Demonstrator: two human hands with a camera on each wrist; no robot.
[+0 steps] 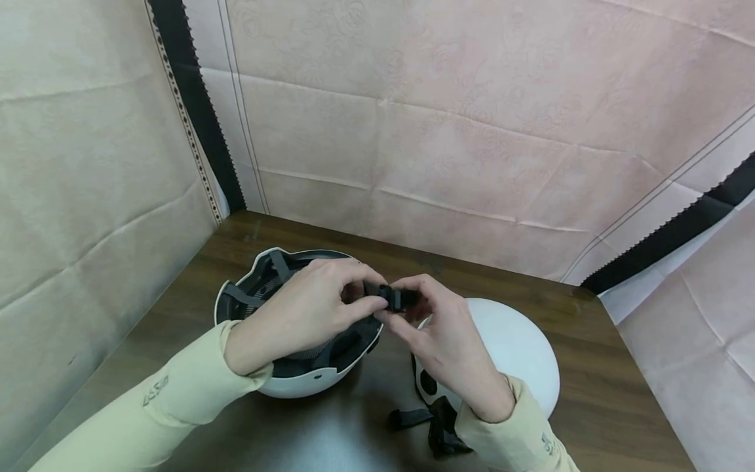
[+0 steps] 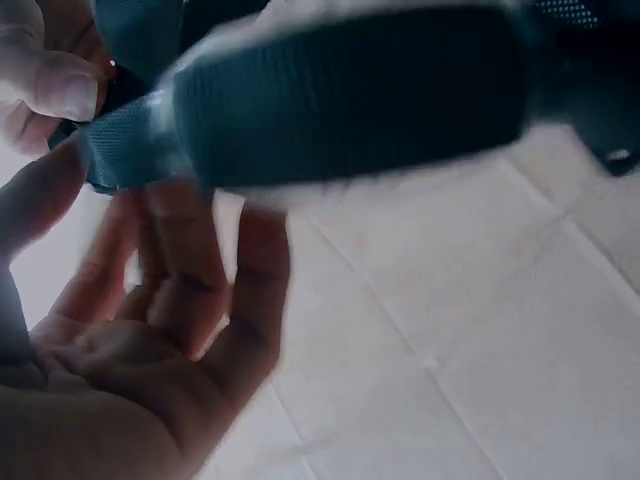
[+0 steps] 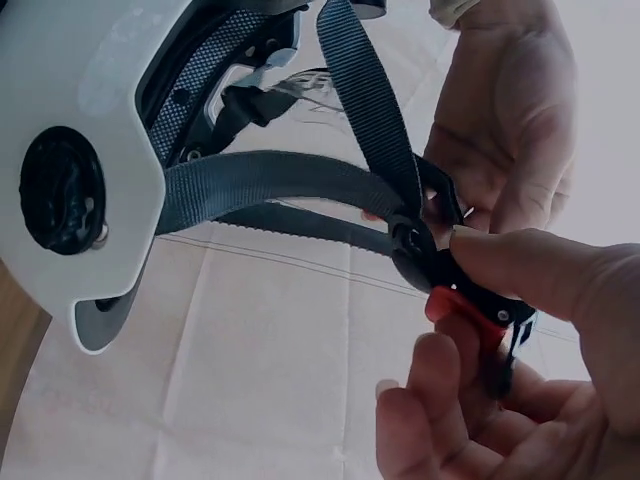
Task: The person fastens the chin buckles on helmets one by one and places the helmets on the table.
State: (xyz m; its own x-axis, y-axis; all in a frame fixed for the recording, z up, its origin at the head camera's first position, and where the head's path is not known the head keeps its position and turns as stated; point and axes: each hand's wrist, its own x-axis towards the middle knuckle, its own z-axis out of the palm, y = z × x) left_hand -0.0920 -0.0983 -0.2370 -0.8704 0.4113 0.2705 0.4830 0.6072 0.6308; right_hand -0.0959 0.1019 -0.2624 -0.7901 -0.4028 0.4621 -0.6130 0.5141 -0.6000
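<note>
A white helmet (image 1: 295, 383) lies upside down on the table, its dark straps (image 1: 277, 265) and padding showing. Both hands meet just above its right rim. My left hand (image 1: 368, 303) and right hand (image 1: 396, 313) pinch a black strap buckle (image 1: 396, 298) between thumbs and fingers. In the right wrist view the buckle (image 3: 440, 270) has a red part (image 3: 455, 305), and webbing straps (image 3: 270, 185) run from it back to the helmet shell (image 3: 90, 130). The left wrist view is blurred, with a dark strap (image 2: 350, 95) across the top and a palm (image 2: 150, 350) below it.
A second white helmet (image 1: 513, 347) sits dome up at the right, with its black straps (image 1: 439, 426) trailing on the brown wooden table (image 1: 607, 406). Pinkish cloth walls (image 1: 472, 118) close in the table's back and both sides.
</note>
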